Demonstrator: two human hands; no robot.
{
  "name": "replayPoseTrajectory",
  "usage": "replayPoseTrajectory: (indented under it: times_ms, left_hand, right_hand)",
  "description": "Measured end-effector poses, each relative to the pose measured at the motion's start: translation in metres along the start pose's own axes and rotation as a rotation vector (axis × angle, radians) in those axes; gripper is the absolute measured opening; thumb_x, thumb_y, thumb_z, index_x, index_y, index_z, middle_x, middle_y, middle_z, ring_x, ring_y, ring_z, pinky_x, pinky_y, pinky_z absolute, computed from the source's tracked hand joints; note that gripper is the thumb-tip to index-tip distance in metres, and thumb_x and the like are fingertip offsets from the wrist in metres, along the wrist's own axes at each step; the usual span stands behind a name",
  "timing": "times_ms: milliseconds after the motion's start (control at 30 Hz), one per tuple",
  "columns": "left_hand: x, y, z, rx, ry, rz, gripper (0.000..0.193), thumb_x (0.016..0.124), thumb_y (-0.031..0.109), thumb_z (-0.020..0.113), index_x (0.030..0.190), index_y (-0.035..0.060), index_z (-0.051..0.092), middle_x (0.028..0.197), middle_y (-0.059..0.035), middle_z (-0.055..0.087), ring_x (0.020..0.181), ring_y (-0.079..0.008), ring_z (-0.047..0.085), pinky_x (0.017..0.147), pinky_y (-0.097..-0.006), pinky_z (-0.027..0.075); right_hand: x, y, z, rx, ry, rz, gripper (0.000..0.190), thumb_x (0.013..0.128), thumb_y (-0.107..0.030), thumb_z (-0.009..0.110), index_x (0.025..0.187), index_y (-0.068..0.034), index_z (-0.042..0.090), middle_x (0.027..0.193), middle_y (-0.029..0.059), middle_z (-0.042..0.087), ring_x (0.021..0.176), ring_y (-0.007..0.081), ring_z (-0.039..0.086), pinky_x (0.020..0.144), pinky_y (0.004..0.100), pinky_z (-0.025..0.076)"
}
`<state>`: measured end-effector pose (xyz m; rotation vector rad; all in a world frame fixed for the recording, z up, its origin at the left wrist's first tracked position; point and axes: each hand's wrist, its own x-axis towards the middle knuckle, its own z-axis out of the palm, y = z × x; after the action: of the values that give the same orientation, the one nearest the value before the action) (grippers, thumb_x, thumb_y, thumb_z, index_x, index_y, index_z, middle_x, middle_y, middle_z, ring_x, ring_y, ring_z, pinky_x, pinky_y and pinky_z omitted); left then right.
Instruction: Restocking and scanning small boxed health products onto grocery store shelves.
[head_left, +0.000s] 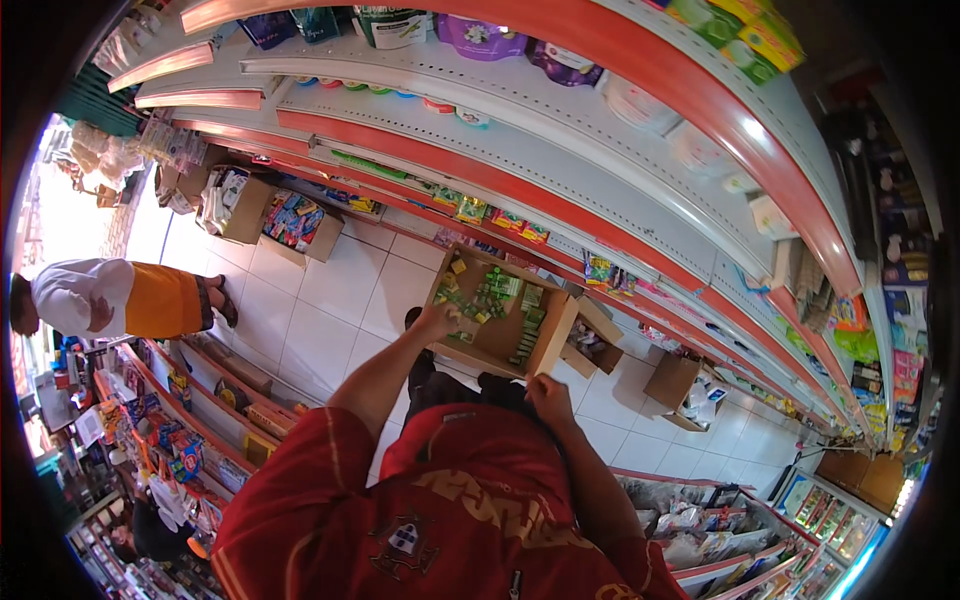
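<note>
An open cardboard box (486, 337) stands before me, at the foot of the long shelf rack. Small green and yellow packs (480, 300) lie loose in its left and middle part; more green packs (530, 330) stand in rows along its right side. My left hand (442, 321) reaches over the box's left edge, at the loose packs; whether its fingers hold one is too small to tell. My right hand (550, 397) is at the box's near right corner, fingers curled; whether it grips the cardboard is unclear.
Shelves with red edges (480, 176) run along the far side. Further cardboard boxes with goods stand on the tiled floor, left (300, 225) and right (679, 386). A person (112, 300) stands at the left; another (154, 525) is at the lower left. Low shelves (705, 517) stand at the lower right.
</note>
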<state>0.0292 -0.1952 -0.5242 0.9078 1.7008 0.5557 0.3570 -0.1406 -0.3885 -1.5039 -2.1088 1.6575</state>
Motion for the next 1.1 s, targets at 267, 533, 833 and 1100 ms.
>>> replayPoseTrajectory:
  times_ms: [267,533,833,1100]
  left_hand:
    - [0.05,-0.079,0.039,0.323,0.151,-0.272,0.05,0.082,0.026,0.072,0.129,0.0099,0.061,0.125,-0.0233,0.064,0.109,-0.04,0.066,0.093,-0.0492,0.053]
    - [0.106,-0.052,0.038,0.473,-0.007,-0.301,0.057,0.086,0.021,0.068,0.14,0.0096,0.054,0.147,-0.0221,0.049,0.121,-0.0381,0.062,0.095,-0.0492,0.054]
    - [0.157,-0.092,0.09,0.306,0.205,-0.443,0.041,0.098,0.027,0.053,0.135,0.0125,0.059,0.112,-0.0179,0.071,0.093,-0.0359,0.072,0.075,-0.0468,0.058]
    - [0.172,-0.175,0.115,0.635,-0.007,-0.434,0.038,0.095,0.028,0.057,0.131,0.0145,0.063,0.118,-0.0179,0.069,0.103,-0.0347,0.07,0.085,-0.0505,0.055]
  right_hand:
    - [0.009,0.063,-0.007,-0.359,-0.434,0.035,0.035,0.098,-0.038,0.063,0.105,-0.005,0.07,0.096,0.0163,0.074,0.092,0.0336,0.072,0.083,0.0421,0.056]
    - [0.04,0.093,-0.038,-0.516,-0.327,0.229,0.035,0.097,-0.039,0.063,0.11,-0.008,0.07,0.104,0.0171,0.074,0.102,0.0363,0.07,0.089,0.0433,0.055]
    - [0.04,0.122,-0.04,-0.556,-0.392,0.276,0.032,0.097,-0.036,0.066,0.11,-0.007,0.069,0.102,0.0142,0.075,0.097,0.0303,0.073,0.087,0.0402,0.056]
    - [0.075,0.108,-0.027,-0.641,-0.486,0.252,0.034,0.096,-0.038,0.064,0.112,-0.008,0.068,0.104,0.0157,0.074,0.101,0.0354,0.07,0.089,0.0445,0.055]
